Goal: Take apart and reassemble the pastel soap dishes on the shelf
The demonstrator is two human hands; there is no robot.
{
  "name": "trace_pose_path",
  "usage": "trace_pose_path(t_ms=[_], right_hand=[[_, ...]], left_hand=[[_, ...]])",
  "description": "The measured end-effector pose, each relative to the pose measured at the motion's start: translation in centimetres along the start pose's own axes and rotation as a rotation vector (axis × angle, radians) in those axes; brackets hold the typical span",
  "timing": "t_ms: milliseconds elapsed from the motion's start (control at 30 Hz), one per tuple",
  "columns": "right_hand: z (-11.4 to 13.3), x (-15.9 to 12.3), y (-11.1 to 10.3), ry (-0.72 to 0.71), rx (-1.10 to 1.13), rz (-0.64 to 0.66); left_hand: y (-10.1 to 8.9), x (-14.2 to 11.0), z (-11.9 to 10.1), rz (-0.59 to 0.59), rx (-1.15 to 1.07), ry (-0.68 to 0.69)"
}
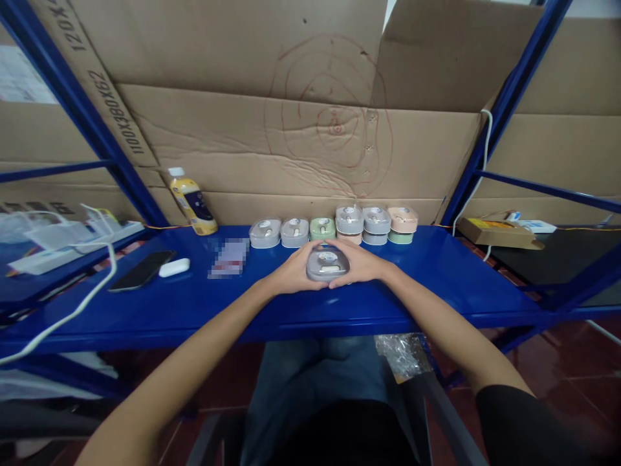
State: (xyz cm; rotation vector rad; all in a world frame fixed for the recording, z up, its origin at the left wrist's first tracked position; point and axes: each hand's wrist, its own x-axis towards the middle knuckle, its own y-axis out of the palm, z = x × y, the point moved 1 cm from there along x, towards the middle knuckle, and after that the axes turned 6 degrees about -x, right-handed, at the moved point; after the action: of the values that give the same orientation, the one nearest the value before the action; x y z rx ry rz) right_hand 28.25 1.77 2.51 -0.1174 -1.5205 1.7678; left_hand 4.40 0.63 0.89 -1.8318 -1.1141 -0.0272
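Head view: cardboard sheeting [218, 123] stands behind a blue table [451, 278], along whose back edge runs a row of lidded containers [323, 228]. Toward the right, three stacks [377, 228] are two high; to their left, two grey containers [295, 233] and a green one stand single. Left hand [291, 270] and right hand [365, 262] meet around a grey container [328, 265] in front of the row, fingers curled along its sides and far edge, thumbs near its front. Whether it touches the table I cannot tell. Judging by this, the row is well built up, while the held container is not yet released; its lid looks on, with a small pale handle [330, 268] showing.
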Motion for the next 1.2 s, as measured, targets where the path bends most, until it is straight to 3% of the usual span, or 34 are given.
trace_pose_path(t_ms=[200,533,633,833,933,1033,1200], right_hand=[[0.0,0.2,0.0,0.045,0.009,-0.004],[-4.3,-1.1,-3.4,0.353,0.035,-0.293],[-4.8,-1.1,-3.5,0.384,0.027,-0.307],[-4.4,-1.1,-3.4,0.359,0.009,-0.31],[-4.4,-1.1,-3.5,0.371,0.014,-0.31],[-4.4,-1.1,-3.5,0.373,0.007,-0.314],[-4.1,-1.0,-3.3,0.331,0.003,-0.323]], left_hand=[[-0.2,-0.2,0.9,0.0,-0.076,-0.031],[-0.7,-1.1,0.3,0.11,0.069,-0.003],[-1.2,-1.0,0.6,0.002,0.076,-0.027],[-2.9,-1.0,2.6,-0.445,0.125,-0.153],[-3.3,-1.3,3.0,-0.509,0.167,-0.214],[-3.2,-1.7,2.6,-0.425,0.189,-0.202],[-2.0,-2.1,0.3,-0.053,0.176,-0.071]])
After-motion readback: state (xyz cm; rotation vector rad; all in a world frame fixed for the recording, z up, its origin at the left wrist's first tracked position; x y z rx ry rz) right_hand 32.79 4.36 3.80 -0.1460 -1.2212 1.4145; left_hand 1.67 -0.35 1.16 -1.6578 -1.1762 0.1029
